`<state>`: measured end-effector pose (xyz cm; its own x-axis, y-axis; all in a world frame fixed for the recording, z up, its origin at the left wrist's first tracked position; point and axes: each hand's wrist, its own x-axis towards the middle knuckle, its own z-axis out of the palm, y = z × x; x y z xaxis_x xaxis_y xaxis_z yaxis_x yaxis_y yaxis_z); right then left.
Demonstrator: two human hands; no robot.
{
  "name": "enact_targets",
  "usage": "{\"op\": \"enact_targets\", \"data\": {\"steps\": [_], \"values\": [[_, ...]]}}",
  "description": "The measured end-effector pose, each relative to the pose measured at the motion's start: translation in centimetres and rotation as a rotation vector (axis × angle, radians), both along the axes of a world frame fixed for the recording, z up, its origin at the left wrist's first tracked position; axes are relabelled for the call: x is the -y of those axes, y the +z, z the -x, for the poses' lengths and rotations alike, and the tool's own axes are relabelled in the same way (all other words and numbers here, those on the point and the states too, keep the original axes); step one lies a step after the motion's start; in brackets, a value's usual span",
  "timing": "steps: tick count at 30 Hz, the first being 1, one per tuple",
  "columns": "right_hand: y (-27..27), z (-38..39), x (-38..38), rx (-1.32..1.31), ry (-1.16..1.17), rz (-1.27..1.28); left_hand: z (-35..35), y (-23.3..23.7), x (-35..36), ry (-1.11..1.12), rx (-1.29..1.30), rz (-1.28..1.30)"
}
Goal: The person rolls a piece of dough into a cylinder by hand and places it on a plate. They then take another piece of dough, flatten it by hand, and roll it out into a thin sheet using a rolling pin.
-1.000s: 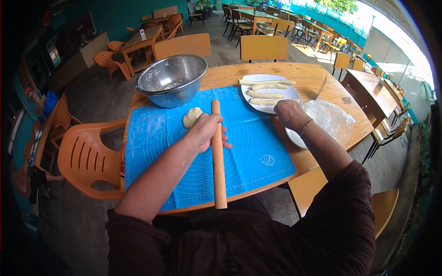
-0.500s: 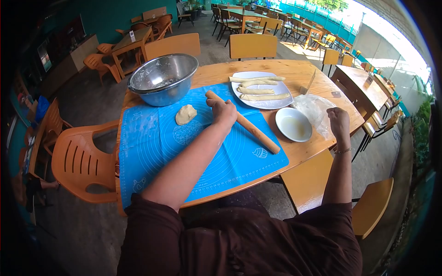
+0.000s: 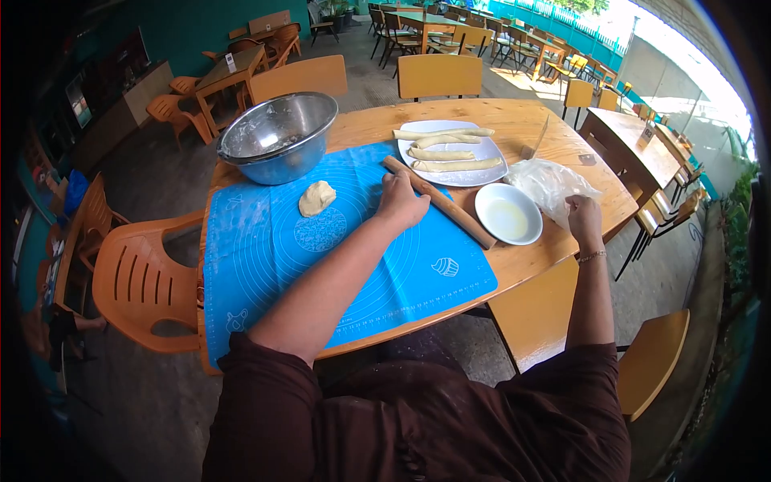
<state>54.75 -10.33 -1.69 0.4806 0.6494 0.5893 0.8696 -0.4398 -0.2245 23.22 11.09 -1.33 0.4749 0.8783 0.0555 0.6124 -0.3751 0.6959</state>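
Observation:
My left hand (image 3: 403,202) is closed around the upper part of a wooden rolling pin (image 3: 459,212), which lies slantwise over the right edge of a blue silicone baking mat (image 3: 385,277). A lump of dough (image 3: 317,198) sits on the mat, left of that hand. On the right, my right hand (image 3: 585,218) has its fingers pinched together at the edge of a clear plastic bag (image 3: 548,185); its fingertips are partly hidden. Between the hands stands a white bowl (image 3: 509,214) with a little pale liquid in it.
A steel mixing bowl (image 3: 281,165) stands at the back left of the wooden table (image 3: 365,120). Several rolled dough strips (image 3: 456,165) lie on a white plate (image 3: 414,178) at the back. An orange chair (image 3: 148,281) is against the left side.
My left hand has shifted the rolling pin rightward, toward the mat's edge and the white bowl. My right hand has dropped slightly, and the plastic bag's edge now reaches up beside it.

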Motion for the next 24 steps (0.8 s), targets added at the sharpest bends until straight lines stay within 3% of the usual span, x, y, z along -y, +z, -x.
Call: {"op": "enact_targets", "data": {"steps": [2, 5, 8, 10, 12, 13, 14, 16, 17, 20, 22, 24], "values": [[-0.4, -1.0, -1.6, -0.154, 0.016, -0.006, 0.9, 0.3, 0.3, -0.064, -0.029, 0.006], [-1.9, -3.4, -4.4, -0.526, 0.258, -0.317, 3.1, 1.6, 1.3, -0.106, -0.079, -0.049], [-1.2, -4.7, -5.9, -0.712, 0.367, -0.341, 6.5, 3.0, 1.7, -0.176, -0.038, -0.019], [0.0, -2.9, -6.0, -0.708, 0.312, -0.402, 9.4, 3.8, 1.4, -0.258, 0.109, -0.052], [0.5, -1.2, -5.9, -0.443, 0.079, -0.296, 12.4, 4.9, 1.0, -0.222, 0.182, -0.087], [-0.9, -2.1, -6.0, -0.268, 0.055, -0.297, 14.0, 5.3, 0.4, -0.142, 0.210, -0.075], [-1.7, -3.1, -6.0, -0.269, 0.071, -0.293, 15.5, 5.6, -0.3, -0.063, 0.239, -0.062], [-2.0, -3.6, -6.4, -0.019, 0.036, -0.095, 18.2, 5.6, -1.9, 0.047, 0.234, -0.174], [-0.9, -2.9, -6.4, -0.174, -0.048, 0.050, 19.4, 5.3, -2.7, 0.143, 0.224, -0.284], [-2.7, -5.6, -8.2, -0.160, 0.066, 0.016, 21.5, 3.1, -5.4, 0.267, 0.154, -0.400], [-2.0, -4.7, -8.9, -0.144, 0.103, 0.044, 21.3, 2.1, -5.6, 0.222, 0.108, -0.372], [-1.2, -3.3, -9.2, -0.129, 0.134, 0.075, 20.0, 0.9, -5.4, -0.002, 0.039, -0.352]]}}
